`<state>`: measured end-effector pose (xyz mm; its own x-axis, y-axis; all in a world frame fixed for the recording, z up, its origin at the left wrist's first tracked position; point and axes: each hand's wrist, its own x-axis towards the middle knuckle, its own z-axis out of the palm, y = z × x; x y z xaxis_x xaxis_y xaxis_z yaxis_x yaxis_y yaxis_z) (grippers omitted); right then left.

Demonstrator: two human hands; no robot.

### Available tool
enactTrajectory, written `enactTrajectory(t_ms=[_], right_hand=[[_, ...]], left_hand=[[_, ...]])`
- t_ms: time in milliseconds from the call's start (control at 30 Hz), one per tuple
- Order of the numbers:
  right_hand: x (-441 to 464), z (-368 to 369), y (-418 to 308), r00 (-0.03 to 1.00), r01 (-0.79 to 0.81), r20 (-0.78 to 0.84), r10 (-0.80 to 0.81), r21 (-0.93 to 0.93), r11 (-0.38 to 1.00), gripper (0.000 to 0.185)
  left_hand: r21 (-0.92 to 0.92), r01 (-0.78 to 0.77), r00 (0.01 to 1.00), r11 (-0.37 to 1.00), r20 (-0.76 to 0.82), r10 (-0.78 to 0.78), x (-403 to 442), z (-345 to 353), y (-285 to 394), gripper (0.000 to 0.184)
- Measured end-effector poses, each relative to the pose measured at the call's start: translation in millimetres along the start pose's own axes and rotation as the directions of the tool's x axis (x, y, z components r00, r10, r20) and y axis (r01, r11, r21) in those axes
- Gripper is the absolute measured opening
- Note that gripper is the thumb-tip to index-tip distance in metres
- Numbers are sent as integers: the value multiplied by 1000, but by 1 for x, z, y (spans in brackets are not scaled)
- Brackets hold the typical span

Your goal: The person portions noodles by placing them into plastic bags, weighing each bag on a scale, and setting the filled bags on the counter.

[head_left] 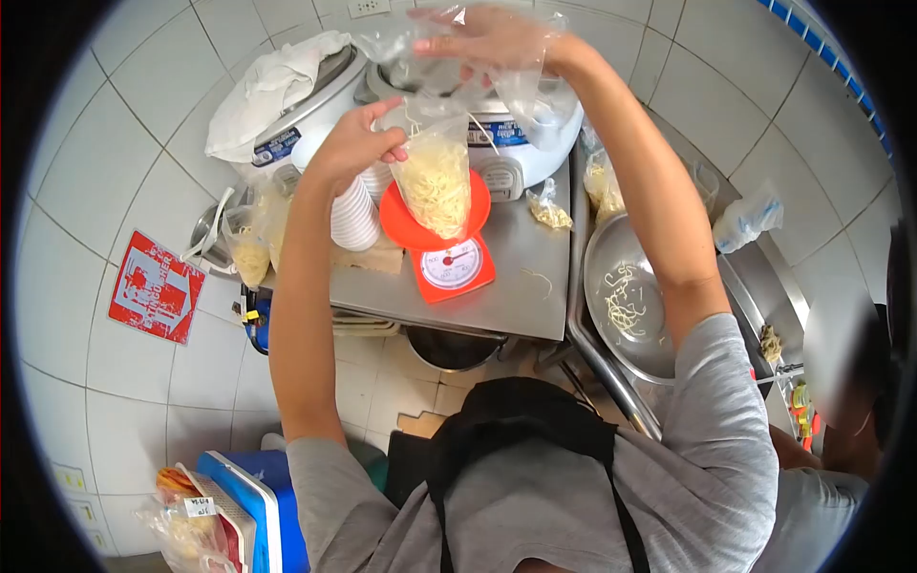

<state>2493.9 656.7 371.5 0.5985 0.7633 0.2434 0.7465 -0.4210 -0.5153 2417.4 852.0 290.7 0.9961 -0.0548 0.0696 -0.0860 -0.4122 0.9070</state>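
A clear plastic bag of pale noodles (435,191) stands upright on the red dish (406,227) of a small kitchen scale (452,267). My left hand (365,143) pinches the bag's upper left edge. Above and behind the bag, my right hand (487,43) is raised, its fingers apart, inside or behind clear plastic film (525,81); which of the two I cannot tell. A few noodle strands stick out near the bag's mouth.
Two large white cookers (525,158) stand at the back, with stacked cups (354,218) beside the scale. A small bag (548,207) lies on the steel table (535,286). At right is a metal bowl (654,334) with noodle scraps; another person (812,506) stands beyond.
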Motion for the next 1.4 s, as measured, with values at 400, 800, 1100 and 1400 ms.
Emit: enactTrajectory(t_ms=[400,800,1100,1400], right_hand=[[-53,27,44,917,-60,-366,159,269,961,74],[-34,129,76,845,56,-525,96,266,962,76],[65,49,36,838,79,-486,-250,-344,936,55],[49,24,47,833,268,-163,-528,-717,644,33]], left_hand=[[106,38,987,994,-159,-20,-13,-6,8,59],[150,51,995,987,-95,-37,-7,2,2,52],[88,37,992,995,-127,-25,-16,-8,-5,53],[110,11,997,994,-80,-2,-19,-10,-7,54]])
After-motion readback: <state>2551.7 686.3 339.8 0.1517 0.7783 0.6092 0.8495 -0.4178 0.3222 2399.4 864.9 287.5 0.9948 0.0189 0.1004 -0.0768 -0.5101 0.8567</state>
